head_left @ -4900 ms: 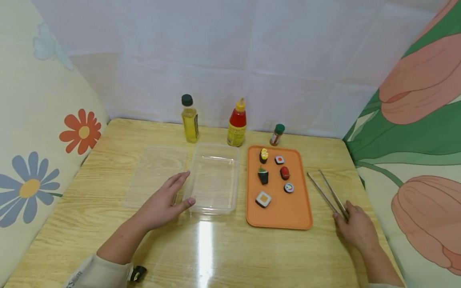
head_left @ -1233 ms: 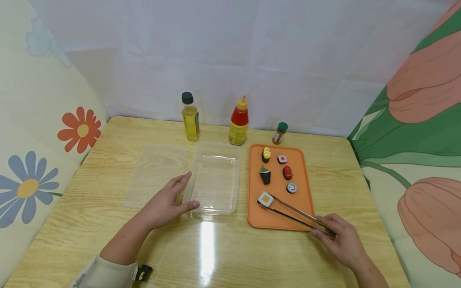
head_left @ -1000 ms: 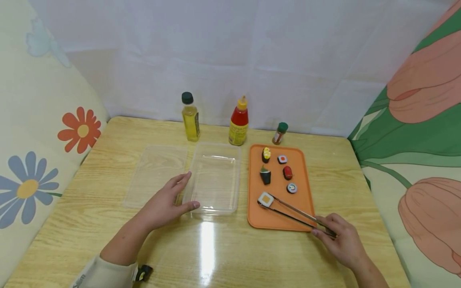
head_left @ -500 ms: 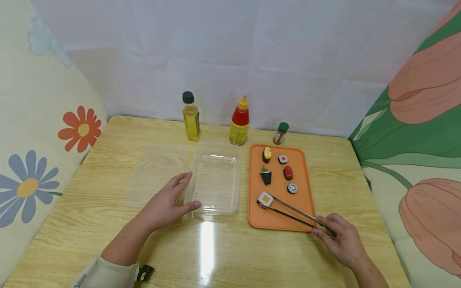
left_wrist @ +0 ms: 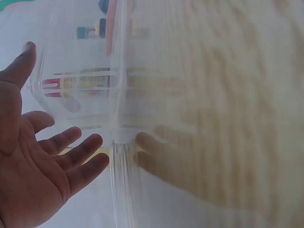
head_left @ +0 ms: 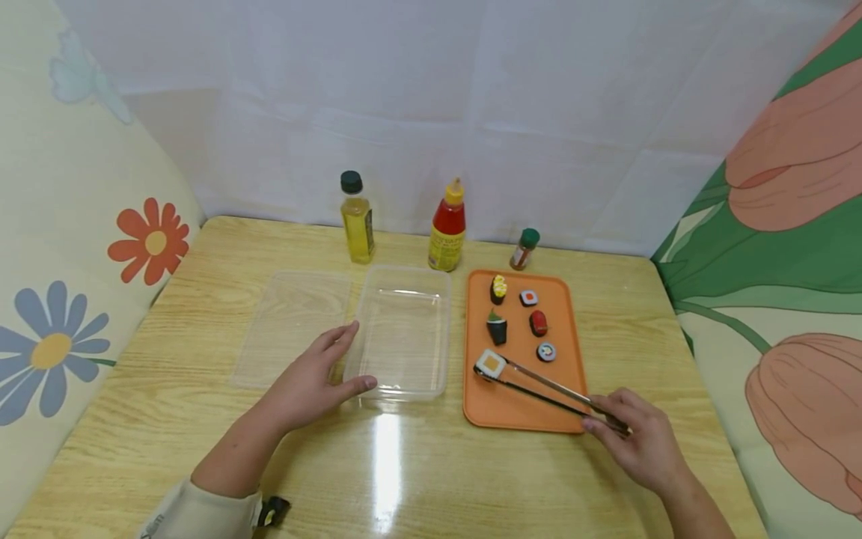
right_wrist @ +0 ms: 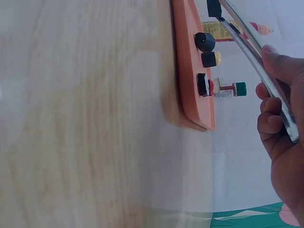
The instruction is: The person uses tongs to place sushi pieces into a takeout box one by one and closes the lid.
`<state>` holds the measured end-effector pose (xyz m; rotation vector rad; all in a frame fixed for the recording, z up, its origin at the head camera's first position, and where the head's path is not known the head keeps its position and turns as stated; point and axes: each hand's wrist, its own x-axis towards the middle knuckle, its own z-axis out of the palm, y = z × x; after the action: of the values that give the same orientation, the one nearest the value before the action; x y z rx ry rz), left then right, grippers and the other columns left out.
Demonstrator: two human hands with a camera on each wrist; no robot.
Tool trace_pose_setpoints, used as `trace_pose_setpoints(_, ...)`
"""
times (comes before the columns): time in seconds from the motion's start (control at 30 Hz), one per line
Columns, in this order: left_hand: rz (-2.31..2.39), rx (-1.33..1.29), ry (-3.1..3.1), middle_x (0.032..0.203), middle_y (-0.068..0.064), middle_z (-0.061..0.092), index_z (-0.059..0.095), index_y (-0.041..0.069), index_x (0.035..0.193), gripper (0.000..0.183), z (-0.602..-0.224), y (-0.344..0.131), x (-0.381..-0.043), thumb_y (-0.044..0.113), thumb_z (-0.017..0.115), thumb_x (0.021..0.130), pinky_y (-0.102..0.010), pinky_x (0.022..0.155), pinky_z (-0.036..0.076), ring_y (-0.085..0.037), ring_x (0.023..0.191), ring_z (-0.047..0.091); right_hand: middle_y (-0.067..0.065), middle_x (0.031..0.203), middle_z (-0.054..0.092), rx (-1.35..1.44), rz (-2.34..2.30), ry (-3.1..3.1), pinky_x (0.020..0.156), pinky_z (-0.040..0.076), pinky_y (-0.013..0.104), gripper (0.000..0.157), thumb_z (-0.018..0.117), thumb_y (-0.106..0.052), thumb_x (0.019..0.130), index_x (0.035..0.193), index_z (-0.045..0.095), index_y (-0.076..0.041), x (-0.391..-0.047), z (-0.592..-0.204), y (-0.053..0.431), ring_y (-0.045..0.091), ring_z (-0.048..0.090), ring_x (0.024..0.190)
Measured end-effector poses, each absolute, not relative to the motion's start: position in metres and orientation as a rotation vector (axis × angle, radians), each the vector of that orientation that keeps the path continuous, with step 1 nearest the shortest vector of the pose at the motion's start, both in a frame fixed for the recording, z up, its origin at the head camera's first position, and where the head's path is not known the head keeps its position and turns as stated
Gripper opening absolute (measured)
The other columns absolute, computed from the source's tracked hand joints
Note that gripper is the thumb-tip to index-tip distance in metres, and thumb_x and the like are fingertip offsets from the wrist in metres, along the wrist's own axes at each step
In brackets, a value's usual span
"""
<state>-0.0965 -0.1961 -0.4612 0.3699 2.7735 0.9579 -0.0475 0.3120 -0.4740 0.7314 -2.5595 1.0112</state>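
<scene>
My right hand grips metal tongs near their closed end. Between the tong tips is a square sushi roll, white with an orange middle, over the left part of the orange tray. In the right wrist view the roll appears dark, raised off the tray. My left hand lies spread at the left side of a clear plastic box; its fingers are relaxed and hold nothing. In the left wrist view the hand is beside the box wall; whether it touches is unclear.
Several other sushi pieces, among them a red-topped one and a dark cone, sit on the tray. A clear lid lies left of the box. Behind stand an oil bottle, a red sauce bottle and a spice jar.
My right hand has brought the tongs from right of the tray onto the square roll. Just now tongs and roll have shifted slightly up and left. The left hand has hardly moved.
</scene>
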Motion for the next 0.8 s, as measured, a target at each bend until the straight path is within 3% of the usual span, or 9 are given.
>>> trace_pose_setpoints(0.8, 0.959, 0.337, 2.749, 0.162, -0.024, 0.034, 0.023, 0.014, 0.167, 0.108, -0.455, -0.196, -0.096, 0.075, 0.064, 0.087, -0.071, 0.108, 0.038, -0.053, 0.141, 0.04, -0.01, 0.085, 0.06, 0.872, 1.036, -2.491, 0.054, 0.04, 0.012, 0.038, 0.09, 0.004, 0.072, 0.107, 0.08, -0.003, -0.079, -0.438, 0.295, 0.002, 0.046, 0.064)
